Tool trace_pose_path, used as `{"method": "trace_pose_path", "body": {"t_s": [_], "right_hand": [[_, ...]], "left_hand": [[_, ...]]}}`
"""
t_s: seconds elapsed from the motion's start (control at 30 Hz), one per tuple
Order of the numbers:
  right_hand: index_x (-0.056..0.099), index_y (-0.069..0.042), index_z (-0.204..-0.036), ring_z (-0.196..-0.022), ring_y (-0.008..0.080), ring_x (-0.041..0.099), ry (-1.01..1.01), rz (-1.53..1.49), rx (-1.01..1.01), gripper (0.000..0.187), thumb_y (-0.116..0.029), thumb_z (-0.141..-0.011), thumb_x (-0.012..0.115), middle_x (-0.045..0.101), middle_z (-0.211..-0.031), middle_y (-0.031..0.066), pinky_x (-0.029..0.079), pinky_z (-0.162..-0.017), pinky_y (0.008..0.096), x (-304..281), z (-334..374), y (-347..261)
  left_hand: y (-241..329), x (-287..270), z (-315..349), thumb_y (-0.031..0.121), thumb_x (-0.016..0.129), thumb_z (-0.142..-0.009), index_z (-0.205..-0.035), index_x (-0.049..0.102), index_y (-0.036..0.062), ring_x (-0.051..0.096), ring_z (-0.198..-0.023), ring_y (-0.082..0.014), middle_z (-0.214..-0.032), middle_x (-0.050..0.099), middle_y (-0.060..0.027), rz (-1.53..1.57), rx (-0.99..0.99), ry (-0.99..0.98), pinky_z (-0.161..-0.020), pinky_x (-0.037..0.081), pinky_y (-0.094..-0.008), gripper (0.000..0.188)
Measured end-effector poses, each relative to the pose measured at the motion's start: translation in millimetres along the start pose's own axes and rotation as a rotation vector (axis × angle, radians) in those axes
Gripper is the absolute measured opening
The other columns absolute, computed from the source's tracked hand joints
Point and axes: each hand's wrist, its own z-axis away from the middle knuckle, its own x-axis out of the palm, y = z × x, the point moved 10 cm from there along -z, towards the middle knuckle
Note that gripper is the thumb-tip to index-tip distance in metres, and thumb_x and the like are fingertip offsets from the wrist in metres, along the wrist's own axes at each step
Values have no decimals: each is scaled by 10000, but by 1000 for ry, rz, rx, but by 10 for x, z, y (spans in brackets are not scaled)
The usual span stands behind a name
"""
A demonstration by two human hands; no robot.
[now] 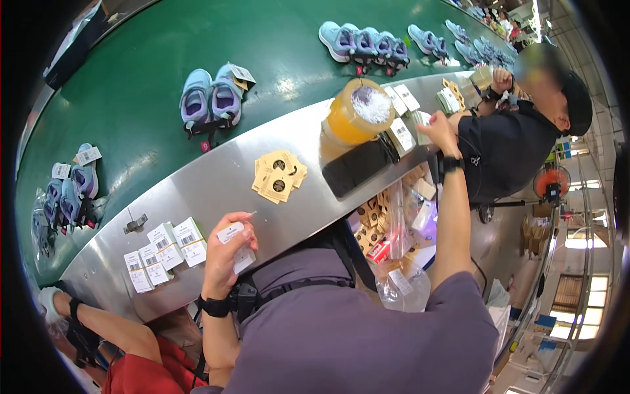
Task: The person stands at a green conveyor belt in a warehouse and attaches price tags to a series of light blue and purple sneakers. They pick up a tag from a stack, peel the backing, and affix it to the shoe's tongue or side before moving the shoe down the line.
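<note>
My left hand [231, 248] is closed around a small bundle of white tags [231, 232] above the metal ledge, near my waist. Something thin and pale sticks out by its fingertips. Stretched out to the far right, my right hand [443, 134] has its fingers bent together beside stacks of white tags [401, 134]; what they pinch is too small to make out. Several bundles of printed white tags [166, 245] lie left of my left hand. Tan cards with dark round marks [278, 176] are piled loosely on the ledge between my hands.
A yellow tub [349, 117] with white plastic strands and a black phone [356, 169] sit on the metal ledge [216, 184]. Light-blue shoes [211, 102] stand on the green belt [275, 39]. A co-worker [508, 144] is at right, another's arm [118, 328] at left.
</note>
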Motion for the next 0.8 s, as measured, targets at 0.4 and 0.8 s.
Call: {"method": "trace_pose_path", "body": {"t_s": [0.4, 0.8], "right_hand": [[528, 10, -1180, -874, 165, 634, -693, -872, -427, 571, -223, -725, 783, 658, -958, 111, 505, -759, 280, 366, 2212, -2631], [460, 11, -1272, -842, 172, 632, -689, -979, -458, 524, -185, -838, 680, 614, -1041, 159, 529, -658, 290, 475, 2608, -3244]], "left_hand": [[-2, 326, -82, 66, 712, -756, -1084, 490, 48, 596, -819, -171, -886, 564, -40, 14, 11, -129, -754, 501, -298, 396], [-65, 199, -38, 244, 723, -812, -1301, 427, 11, 595, -1018, -159, -1154, 587, -89, 164, 14, -112, -879, 496, -296, 617]]}}
